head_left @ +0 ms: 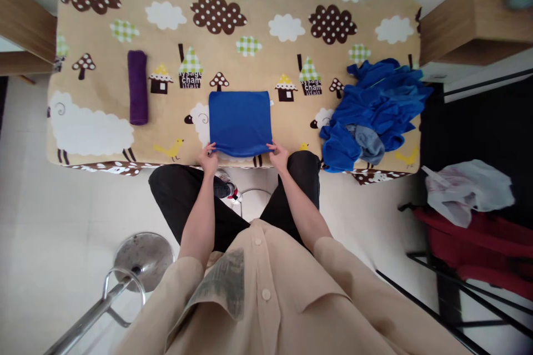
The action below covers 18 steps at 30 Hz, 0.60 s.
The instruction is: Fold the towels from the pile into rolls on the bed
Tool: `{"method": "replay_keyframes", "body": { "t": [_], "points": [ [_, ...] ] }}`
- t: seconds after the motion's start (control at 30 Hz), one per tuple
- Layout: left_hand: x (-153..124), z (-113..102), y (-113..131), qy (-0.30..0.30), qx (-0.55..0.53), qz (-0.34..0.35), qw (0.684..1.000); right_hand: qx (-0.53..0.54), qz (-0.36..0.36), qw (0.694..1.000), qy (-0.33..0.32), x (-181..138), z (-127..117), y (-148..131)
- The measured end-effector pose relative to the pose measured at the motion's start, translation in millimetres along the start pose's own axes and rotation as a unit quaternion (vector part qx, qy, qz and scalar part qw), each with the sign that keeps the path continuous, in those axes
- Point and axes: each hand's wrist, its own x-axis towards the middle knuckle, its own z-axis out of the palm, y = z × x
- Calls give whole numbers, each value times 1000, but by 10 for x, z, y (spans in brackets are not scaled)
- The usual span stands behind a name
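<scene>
A blue cloth, folded into a rectangle, lies flat on the patterned tablecloth in front of me. My left hand pinches its near left corner, and my right hand pinches the near right corner. Between the two hands the near edge sags slightly toward me. A small white tag shows at the cloth's upper right side. Off to the left lies a rolled purple cloth. On the right is a crumpled heap of blue cloths with a greyish-blue piece at its front.
Wooden furniture stands at the left and right ends of the table. A chrome stool base is on the floor at lower left. A white plastic bag rests over red fabric beside black metal bars at right.
</scene>
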Motion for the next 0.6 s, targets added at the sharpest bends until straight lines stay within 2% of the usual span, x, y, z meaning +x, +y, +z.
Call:
{"method": "replay_keyframes", "body": {
  "t": [0.13,0.23,0.43,0.6],
  "points": [
    [-31,-43,-9,-24,-3,-50,998,3,30,1000,-8,-5,-36,-44],
    [-69,-118,-30,-8,25,-84,996,-16,65,998,0,-4,-65,-54],
    [-114,-211,-5,22,37,-69,997,-81,57,995,14,-80,-98,-61],
    [-57,-168,-34,40,14,-78,996,29,72,997,12,-52,-65,-55]
  ]
}}
